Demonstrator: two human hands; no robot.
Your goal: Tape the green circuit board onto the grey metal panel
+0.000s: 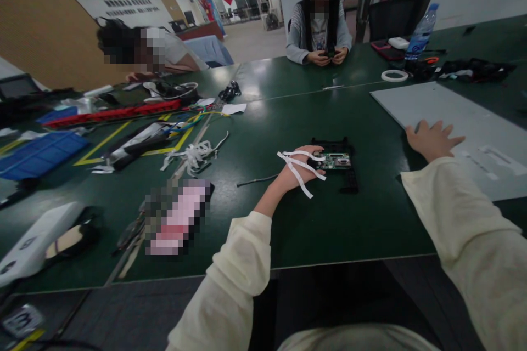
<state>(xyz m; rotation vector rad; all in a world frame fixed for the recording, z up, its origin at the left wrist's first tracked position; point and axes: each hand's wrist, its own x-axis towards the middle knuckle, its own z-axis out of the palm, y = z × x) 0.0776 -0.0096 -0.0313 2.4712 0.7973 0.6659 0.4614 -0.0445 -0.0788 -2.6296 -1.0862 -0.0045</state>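
The dark green table (329, 219) fills most of the view, and two other people sit at its far side, well apart from the person's own hands. On the right part of the table lies a big flat grey panel (453, 112). The right hand (431, 140) rests flat on the near left corner of this panel, palm down, with the fingers spread wide. The left hand (297, 173) is near the middle of the table; its fingers are bent and closed on some white strips (302, 167), which cross over the back of the hand and hang loose to both sides. This hand touches the left edge of a small green circuit board (336, 161). The board sits in a black frame (349, 181), which lies flat on the table between the two hands. To the left, apart from the left hand, there is a loose pile of more white strips (191, 154).
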